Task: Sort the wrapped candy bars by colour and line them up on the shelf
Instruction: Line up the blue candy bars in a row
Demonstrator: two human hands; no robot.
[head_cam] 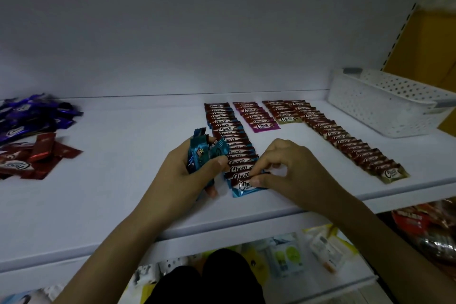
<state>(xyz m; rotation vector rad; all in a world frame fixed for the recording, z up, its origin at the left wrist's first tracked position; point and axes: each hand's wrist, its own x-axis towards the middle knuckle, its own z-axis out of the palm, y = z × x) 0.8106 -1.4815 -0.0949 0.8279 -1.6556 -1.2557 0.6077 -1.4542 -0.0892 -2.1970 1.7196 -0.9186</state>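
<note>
Blue row under way. Right hand pinches front blue bar; left hand beside grips spare bars. Next: seat it square.

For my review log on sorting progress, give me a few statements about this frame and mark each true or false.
1. The left hand grips a bunch of blue bars. True.
2. The right hand reaches into the white basket. False: its fingers pinch the front bar of the blue row. The basket stands apart at the right end of the shelf.
3. The red bars are lined up in a row. False: they lie in a loose pile at the left, next to the purple bars.
4. The pink row is shorter than the blue row. True.
</note>
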